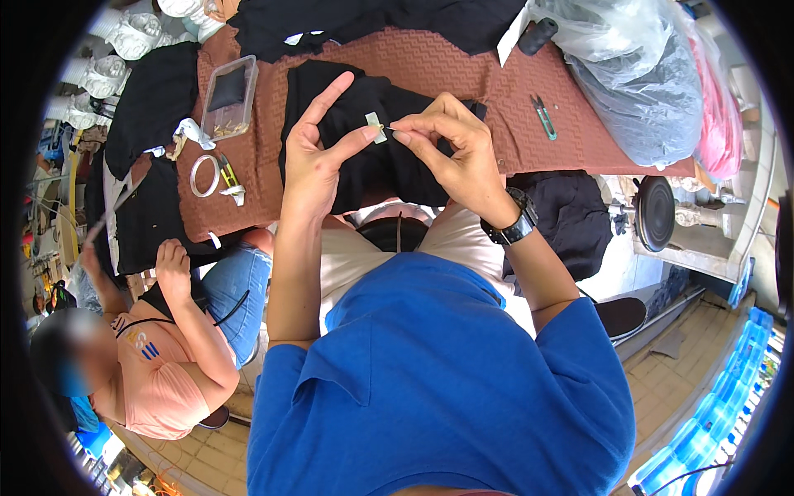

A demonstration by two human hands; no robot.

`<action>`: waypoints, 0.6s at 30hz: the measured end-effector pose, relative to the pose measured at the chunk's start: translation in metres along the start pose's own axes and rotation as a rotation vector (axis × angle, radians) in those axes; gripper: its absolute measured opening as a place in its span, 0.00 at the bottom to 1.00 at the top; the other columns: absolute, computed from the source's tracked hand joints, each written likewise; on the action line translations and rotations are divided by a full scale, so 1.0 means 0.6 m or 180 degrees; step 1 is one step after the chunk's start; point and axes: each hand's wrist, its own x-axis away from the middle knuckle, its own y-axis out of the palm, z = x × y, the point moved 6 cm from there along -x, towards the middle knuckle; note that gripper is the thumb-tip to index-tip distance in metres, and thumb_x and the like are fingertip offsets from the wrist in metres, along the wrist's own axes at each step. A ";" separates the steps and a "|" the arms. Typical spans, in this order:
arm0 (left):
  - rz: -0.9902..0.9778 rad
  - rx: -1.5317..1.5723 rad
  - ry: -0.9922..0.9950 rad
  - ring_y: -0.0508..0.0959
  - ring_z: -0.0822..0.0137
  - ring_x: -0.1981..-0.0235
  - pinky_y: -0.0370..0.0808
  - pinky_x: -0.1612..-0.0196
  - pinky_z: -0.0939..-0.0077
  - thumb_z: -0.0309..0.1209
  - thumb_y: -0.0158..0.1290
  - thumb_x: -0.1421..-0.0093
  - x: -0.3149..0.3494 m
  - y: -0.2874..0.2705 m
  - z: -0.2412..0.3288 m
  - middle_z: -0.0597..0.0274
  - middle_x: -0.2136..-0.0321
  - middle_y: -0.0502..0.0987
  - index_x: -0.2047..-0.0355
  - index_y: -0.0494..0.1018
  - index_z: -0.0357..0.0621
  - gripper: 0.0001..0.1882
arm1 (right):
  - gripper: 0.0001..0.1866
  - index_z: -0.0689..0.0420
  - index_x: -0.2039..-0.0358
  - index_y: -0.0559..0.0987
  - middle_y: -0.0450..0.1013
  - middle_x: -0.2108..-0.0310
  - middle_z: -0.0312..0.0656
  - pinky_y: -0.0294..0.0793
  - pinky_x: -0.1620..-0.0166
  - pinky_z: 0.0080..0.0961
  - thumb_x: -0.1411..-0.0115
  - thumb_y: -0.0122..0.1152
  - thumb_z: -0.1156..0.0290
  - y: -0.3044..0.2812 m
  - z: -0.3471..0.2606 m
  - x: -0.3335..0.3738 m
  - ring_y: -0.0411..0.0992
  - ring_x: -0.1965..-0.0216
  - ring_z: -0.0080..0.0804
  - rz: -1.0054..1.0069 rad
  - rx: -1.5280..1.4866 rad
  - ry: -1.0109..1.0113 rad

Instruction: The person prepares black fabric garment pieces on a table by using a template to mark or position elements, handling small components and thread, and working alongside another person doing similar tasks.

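Note:
My left hand [317,157] has its index finger stretched away from the thumb; its other fingers are hidden. The thumb tip meets a small pale label [372,121] over a black garment [351,91]. Across from it, my right hand [455,149] pinches between thumb and index finger a thin, pin-like piece [389,127], too small to name surely. That piece reaches toward the label beside my left thumb. The garment spreads over the brown tablecloth [256,157] and hangs toward my lap.
Green thread snips [543,117] lie to the right, near a black thread spool [538,36] and plastic-bagged bundles [628,83]. On the left are a clear plastic box [231,95], yellow snips [228,173] and a tape roll [204,176]. A co-worker [161,364] sits at the left.

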 end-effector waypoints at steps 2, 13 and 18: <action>0.0027 -0.0034 0.0022 0.78 0.73 0.50 0.76 0.46 0.78 0.14 0.64 0.47 0.000 0.000 0.002 0.55 0.41 0.72 0.38 0.68 0.34 0.35 | 0.10 0.58 0.60 0.86 0.69 0.72 0.36 0.68 0.70 0.21 0.43 0.68 0.80 0.000 -0.001 0.000 0.67 0.74 0.22 0.0014 0.0024 -0.0008; -0.0004 -0.0028 -0.0118 0.77 0.73 0.50 0.76 0.45 0.77 0.15 0.64 0.47 -0.003 -0.003 -0.004 0.55 0.41 0.72 0.38 0.69 0.34 0.35 | 0.10 0.56 0.61 0.87 0.67 0.74 0.36 0.66 0.70 0.23 0.44 0.69 0.79 -0.001 0.009 -0.009 0.66 0.74 0.24 -0.0057 0.0069 -0.0136; -0.0021 -0.0072 -0.0064 0.77 0.74 0.50 0.76 0.45 0.78 0.15 0.64 0.47 -0.004 -0.004 -0.005 0.55 0.41 0.72 0.38 0.69 0.34 0.35 | 0.10 0.56 0.60 0.87 0.67 0.74 0.36 0.66 0.70 0.23 0.43 0.69 0.78 0.000 0.013 -0.010 0.66 0.73 0.25 -0.0071 0.0065 -0.0076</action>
